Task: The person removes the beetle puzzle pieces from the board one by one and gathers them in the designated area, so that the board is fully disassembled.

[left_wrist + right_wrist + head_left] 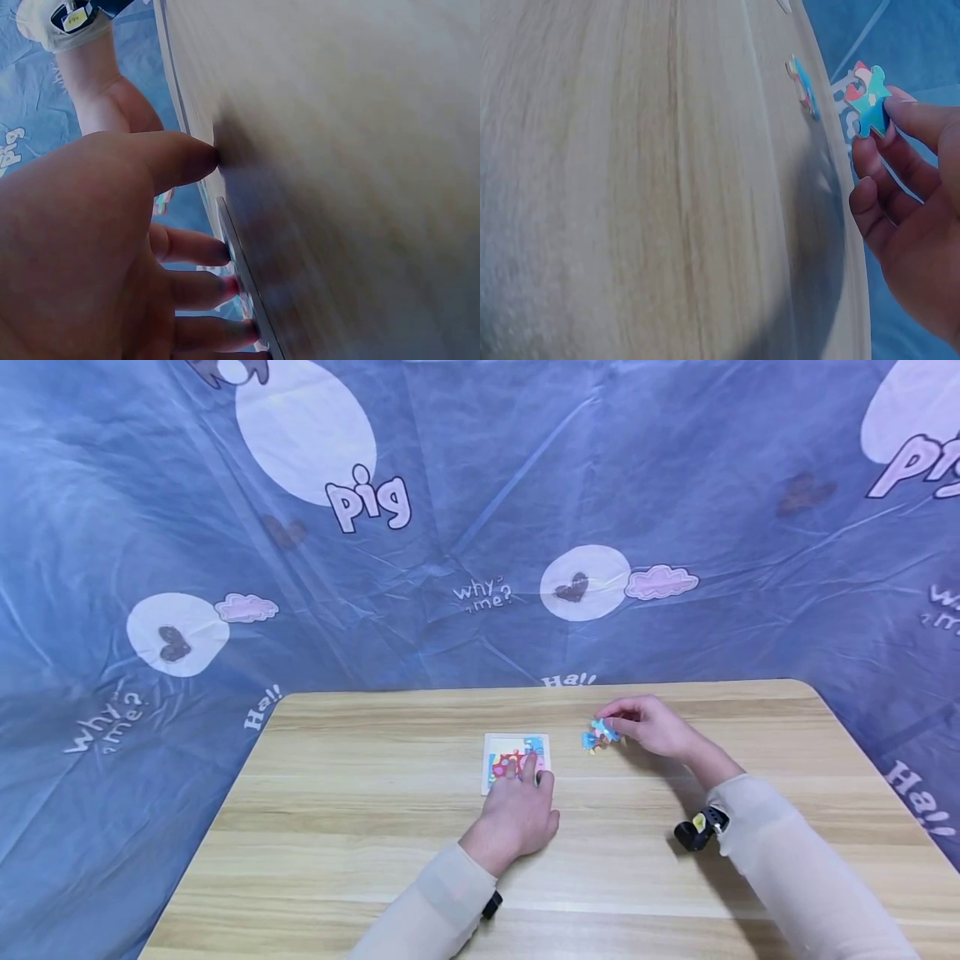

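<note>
A small square jigsaw puzzle [517, 745] in a white-edged tray lies on the table, partly filled with red, yellow and blue pieces. My left hand [519, 817] rests its fingertips on the puzzle, hiding its lower part. In the left wrist view, the thumb [180, 159] is spread apart from the other fingers, which touch the tray's edge [247, 277]. My right hand [648, 727] pinches a blue puzzle piece [872, 105] between thumb and fingers, lifted above the table. Close by, other colourful puzzle pieces [804, 88] lie on the wood.
The wooden table [360, 827] has a rounded far right corner. Behind it hangs a blue printed cloth [450, 527] that meets the far edge. A black wrist device [701, 828] sits at the right sleeve.
</note>
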Available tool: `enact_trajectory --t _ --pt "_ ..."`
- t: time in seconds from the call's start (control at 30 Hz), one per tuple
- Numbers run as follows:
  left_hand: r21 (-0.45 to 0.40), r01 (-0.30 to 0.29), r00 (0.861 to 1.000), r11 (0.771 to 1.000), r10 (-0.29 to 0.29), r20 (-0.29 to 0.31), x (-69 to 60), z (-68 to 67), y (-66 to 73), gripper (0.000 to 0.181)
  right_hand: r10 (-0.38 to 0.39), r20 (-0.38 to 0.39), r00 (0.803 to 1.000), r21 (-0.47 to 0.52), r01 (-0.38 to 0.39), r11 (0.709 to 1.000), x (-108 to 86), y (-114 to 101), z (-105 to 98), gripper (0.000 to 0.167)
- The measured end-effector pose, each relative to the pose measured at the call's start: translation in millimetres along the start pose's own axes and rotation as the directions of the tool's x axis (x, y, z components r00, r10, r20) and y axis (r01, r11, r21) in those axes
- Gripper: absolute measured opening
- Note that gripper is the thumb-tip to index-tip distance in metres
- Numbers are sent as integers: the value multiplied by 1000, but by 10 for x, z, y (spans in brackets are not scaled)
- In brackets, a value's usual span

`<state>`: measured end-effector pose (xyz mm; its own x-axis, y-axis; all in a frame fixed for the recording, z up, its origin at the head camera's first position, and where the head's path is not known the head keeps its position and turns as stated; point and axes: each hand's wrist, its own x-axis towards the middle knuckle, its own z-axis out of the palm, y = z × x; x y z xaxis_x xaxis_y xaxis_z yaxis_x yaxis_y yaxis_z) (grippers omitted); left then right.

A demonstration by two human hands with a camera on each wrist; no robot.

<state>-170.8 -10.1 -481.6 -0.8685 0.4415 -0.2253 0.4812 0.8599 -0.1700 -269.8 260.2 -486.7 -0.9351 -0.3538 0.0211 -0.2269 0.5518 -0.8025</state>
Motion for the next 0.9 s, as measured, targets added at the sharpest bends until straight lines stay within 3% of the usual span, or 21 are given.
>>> enact_trajectory --t 0.3,0.63,0.9 --pt "-61 -8 1000 998 7 -14 20 -31 -34 55 -14 -7 1000 -35 14 999 -35 52 -7 21" --pt "-34 -14 999 999 13 -32 23 -34 -38 54 15 5 1000 -39 -15 999 -29 77 -38 23" --pt "-14 -26 999 1000 25 -25 24 -28 -44 56 -15 22 1000 -130 18 991 -23 92 -53 19"
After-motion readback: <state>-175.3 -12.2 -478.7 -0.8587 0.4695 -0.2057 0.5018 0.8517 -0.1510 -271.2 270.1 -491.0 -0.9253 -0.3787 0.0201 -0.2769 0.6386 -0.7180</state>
